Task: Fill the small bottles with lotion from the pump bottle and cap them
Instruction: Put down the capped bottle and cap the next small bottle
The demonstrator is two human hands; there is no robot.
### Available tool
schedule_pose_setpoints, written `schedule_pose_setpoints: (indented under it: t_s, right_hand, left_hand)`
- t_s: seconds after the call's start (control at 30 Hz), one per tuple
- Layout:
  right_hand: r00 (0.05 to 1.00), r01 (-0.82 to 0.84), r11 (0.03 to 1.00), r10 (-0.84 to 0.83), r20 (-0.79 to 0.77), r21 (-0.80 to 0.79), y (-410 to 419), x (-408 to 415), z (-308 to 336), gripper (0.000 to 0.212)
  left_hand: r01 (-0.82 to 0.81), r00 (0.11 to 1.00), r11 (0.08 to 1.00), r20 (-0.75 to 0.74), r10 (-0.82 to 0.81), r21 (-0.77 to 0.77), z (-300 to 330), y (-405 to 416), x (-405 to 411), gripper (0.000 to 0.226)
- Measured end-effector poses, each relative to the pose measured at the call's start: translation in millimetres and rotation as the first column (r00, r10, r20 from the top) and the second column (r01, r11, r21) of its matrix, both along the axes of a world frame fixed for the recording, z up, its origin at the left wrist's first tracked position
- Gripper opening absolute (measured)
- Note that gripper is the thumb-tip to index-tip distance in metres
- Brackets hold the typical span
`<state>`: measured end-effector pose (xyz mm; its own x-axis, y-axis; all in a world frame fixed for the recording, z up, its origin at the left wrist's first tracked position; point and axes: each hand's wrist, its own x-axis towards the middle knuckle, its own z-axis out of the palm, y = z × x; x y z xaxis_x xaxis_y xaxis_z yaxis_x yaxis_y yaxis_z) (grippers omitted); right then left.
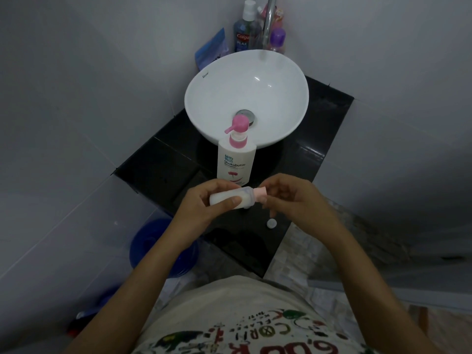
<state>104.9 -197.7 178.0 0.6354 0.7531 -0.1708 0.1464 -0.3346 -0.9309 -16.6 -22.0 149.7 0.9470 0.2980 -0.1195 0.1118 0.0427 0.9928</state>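
My left hand grips a small translucent bottle filled with white lotion, held sideways above the black counter. Its pale pink cap points right, and the fingers of my right hand pinch that cap. The white pump bottle with a pink pump head stands upright just behind my hands, in front of the basin. A small white round cap or plug lies on the counter below my right hand.
A white bowl basin sits on the counter under a chrome tap. Toiletry bottles and a blue packet stand behind it. A blue bucket is on the floor at left.
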Motion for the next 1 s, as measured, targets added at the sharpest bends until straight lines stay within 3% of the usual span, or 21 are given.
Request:
schedule_pose_setpoints:
  t_s: [0.03, 0.17, 0.23, 0.37, 0.43, 0.53, 0.67, 0.83, 1.0]
  right_hand:
    - [0.999, 0.032, 0.999, -0.032, -0.008, -0.021, 1.1, -0.9, 0.0, 0.007]
    - [0.991, 0.132, 0.986, -0.128, 0.044, -0.105, 5.9, -5.6, -4.4, 0.043]
    - [0.990, 0.138, 0.985, -0.136, 0.034, -0.104, 6.6, -7.1, -4.8, 0.049]
    - [0.999, 0.034, 0.999, -0.034, -0.002, -0.014, 0.0, -3.7, -4.1, 0.019]
    - [1.000, -0.019, 1.000, 0.019, 0.011, 0.010, -3.3, -3.1, -3.9, 0.020]
    - [1.000, 0.028, 0.999, -0.028, -0.005, -0.036, -2.0, -5.9, -4.4, 0.007]
    - [0.996, 0.087, 0.992, -0.088, -0.003, -0.086, 0.2, -8.0, -6.3, 0.017]
    - [1.000, 0.017, 1.000, -0.017, -0.017, -0.014, -4.0, -6.2, -3.2, 0.015]
    - [0.995, 0.083, 0.996, -0.082, -0.053, 0.013, -0.8, -11.7, -6.8, 0.007]
  left_hand:
    - [0.002, 1.000, 1.000, 0.000, -0.002, 0.000, 0.1, -0.6, 0.1, 0.028]
    - [0.018, 1.000, 1.000, -0.006, -0.018, 0.017, 1.1, -2.2, 1.5, 0.026]
    - [0.019, 1.000, 1.000, -0.012, -0.019, 0.023, 1.2, -2.3, 2.1, 0.026]
    - [0.006, 1.000, 1.000, -0.007, -0.006, 0.003, 0.8, -2.2, 1.0, 0.025]
    - [0.010, 1.000, 1.000, -0.008, -0.010, -0.009, 0.8, -2.5, 0.4, 0.026]
    - [0.018, 1.000, 1.000, -0.023, -0.018, 0.012, -0.1, -4.0, -0.6, 0.028]
    - [0.018, 0.999, 1.000, -0.030, -0.018, 0.013, 0.3, -5.8, -1.5, 0.027]
    - [0.007, 0.999, 1.000, -0.038, -0.007, 0.008, 0.0, -6.1, -1.7, 0.027]
    - [-0.001, 0.999, 1.000, -0.034, 0.002, 0.021, -0.9, -6.2, -1.5, 0.029]
